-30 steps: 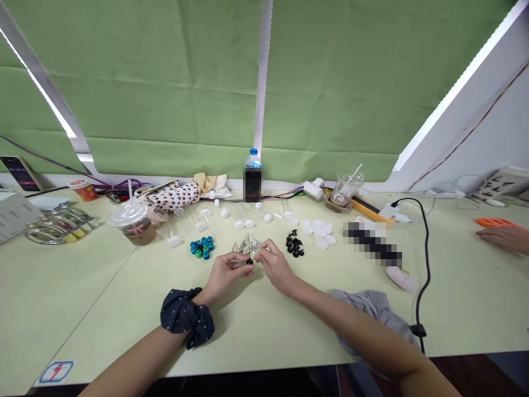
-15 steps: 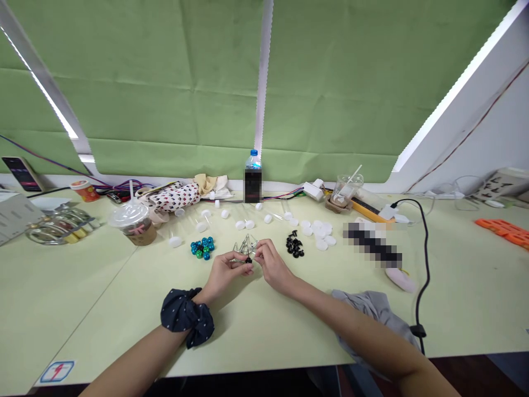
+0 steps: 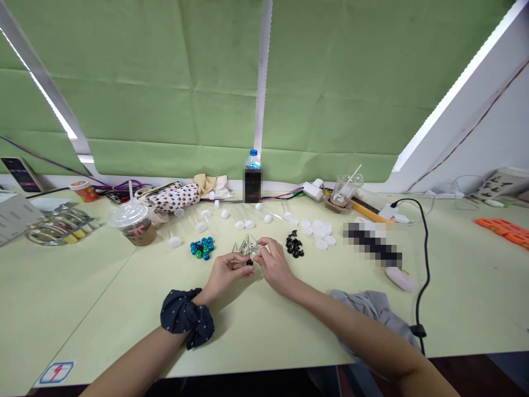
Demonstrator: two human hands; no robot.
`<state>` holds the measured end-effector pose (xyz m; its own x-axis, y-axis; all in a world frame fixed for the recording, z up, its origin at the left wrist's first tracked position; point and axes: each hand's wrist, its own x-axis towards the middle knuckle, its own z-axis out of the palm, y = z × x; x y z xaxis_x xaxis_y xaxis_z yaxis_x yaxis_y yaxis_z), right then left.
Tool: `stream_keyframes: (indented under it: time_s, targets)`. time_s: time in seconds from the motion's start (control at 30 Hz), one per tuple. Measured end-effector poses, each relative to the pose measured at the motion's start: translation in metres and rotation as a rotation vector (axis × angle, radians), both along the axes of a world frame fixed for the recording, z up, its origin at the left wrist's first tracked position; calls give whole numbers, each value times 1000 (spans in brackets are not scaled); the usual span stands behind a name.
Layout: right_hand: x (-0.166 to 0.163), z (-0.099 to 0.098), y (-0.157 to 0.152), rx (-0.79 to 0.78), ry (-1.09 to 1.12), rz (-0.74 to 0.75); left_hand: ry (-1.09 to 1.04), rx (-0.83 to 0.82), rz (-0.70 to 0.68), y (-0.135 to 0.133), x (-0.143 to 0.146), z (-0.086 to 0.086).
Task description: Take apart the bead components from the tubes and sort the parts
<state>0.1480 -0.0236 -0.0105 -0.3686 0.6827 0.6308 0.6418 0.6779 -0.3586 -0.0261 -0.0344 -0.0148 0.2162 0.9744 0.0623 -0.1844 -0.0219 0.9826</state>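
My left hand [image 3: 225, 274] and my right hand [image 3: 275, 266] meet over the middle of the pale green table [image 3: 103, 309]. Both pinch a small clear object with a black bead [image 3: 249, 262] at its tip. Just behind the fingers lies a small heap of clear pointed pieces [image 3: 247, 245]. A cluster of blue and green beads [image 3: 202, 247] sits to the left, a pile of black beads [image 3: 295, 244] to the right. White round caps [image 3: 319, 230] lie behind the black beads. A dark dotted scrunchie [image 3: 188, 316] is on my left wrist.
An iced drink cup with a straw [image 3: 133, 220], a water bottle [image 3: 253, 177], a patterned pouch [image 3: 172, 196] and cables line the back. A black cable [image 3: 424, 259] runs off the right front edge beside grey cloth [image 3: 372, 306]. Orange parts [image 3: 504, 229] lie far right.
Another person's hand at the far right edge has gone out of view, leaving the orange parts. My hands stayed in place, with only slight finger movement.
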Motion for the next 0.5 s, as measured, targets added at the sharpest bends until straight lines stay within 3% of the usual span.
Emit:
stream_keyframes:
  time_s: [0.17,0.33,0.5]
  targets:
    - [-1,-4,1,-70,66,47,-17,13,-31,0,-1,-3]
    - [-2,-5,3,-208,167,197,-18,21,-55,1,-1,-7]
    - [2,3,0,-216,161,256,2,6,-24,0,0,-3]
